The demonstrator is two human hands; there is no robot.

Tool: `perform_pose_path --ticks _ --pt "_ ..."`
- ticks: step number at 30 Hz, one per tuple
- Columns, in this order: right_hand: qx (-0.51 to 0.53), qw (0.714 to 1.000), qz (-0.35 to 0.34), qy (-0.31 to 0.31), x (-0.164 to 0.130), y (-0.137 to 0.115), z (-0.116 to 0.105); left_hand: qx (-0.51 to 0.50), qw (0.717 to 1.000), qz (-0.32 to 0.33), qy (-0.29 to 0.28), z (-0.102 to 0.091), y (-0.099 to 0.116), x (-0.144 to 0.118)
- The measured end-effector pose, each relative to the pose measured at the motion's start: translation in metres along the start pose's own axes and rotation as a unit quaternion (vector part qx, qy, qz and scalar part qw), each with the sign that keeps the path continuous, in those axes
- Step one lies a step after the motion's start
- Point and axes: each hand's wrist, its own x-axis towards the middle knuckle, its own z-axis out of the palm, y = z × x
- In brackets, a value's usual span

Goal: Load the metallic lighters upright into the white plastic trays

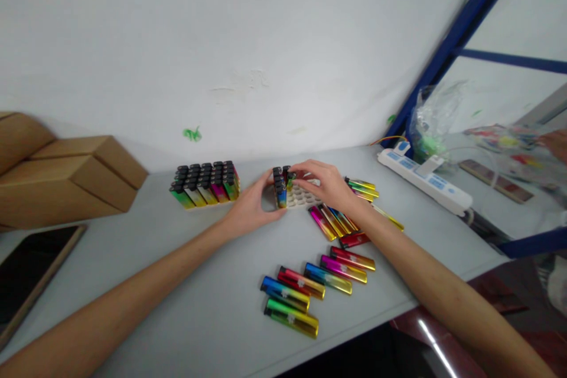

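A white tray with round holes stands on the table near the wall, with several upright lighters in its left end. My left hand curves around that end, thumb in front and fingers behind, gripping the tray. Between the thumb and fingers of my right hand is a green lighter, upright among the holes beside the other lighters. Its lower end is partly hidden. Left of my left hand stands a full block of black-topped lighters. Loose shiny lighters lie under and beside my right forearm.
Cardboard boxes and a dark flat device are at the left. A white power strip lies at the right by a blue metal frame. Beyond the frame are a clear plastic bag and part of another person's hand.
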Motion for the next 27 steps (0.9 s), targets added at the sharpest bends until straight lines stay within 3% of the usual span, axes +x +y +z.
perform_pose_path --ticks 5,9,11,13,17,24,27 --pt "0.008 0.999 0.039 0.008 -0.002 0.006 0.014 -0.005 1.000 0.003 -0.001 0.000 0.002 0.001" --pt "-0.048 0.998 0.051 -0.009 -0.001 0.004 0.004 0.004 1.000 -0.004 -0.003 0.000 0.000 0.001" --pt "-0.113 0.992 0.033 -0.038 -0.001 -0.001 -0.008 0.003 1.000 -0.006 -0.004 0.001 -0.001 0.000" --pt "-0.174 0.979 0.017 -0.105 -0.004 -0.006 -0.020 -0.001 1.000 -0.006 -0.008 0.001 -0.002 0.000" --pt "-0.207 0.952 0.032 -0.223 -0.015 -0.018 -0.033 0.009 1.000 -0.010 -0.003 0.003 -0.005 -0.001" --pt "-0.222 0.939 0.081 -0.252 -0.026 -0.028 -0.024 0.025 1.000 -0.008 -0.001 0.004 -0.006 -0.001" --pt "-0.192 0.942 0.070 -0.267 -0.026 -0.033 -0.019 0.020 1.000 -0.008 0.002 0.003 -0.005 -0.001"
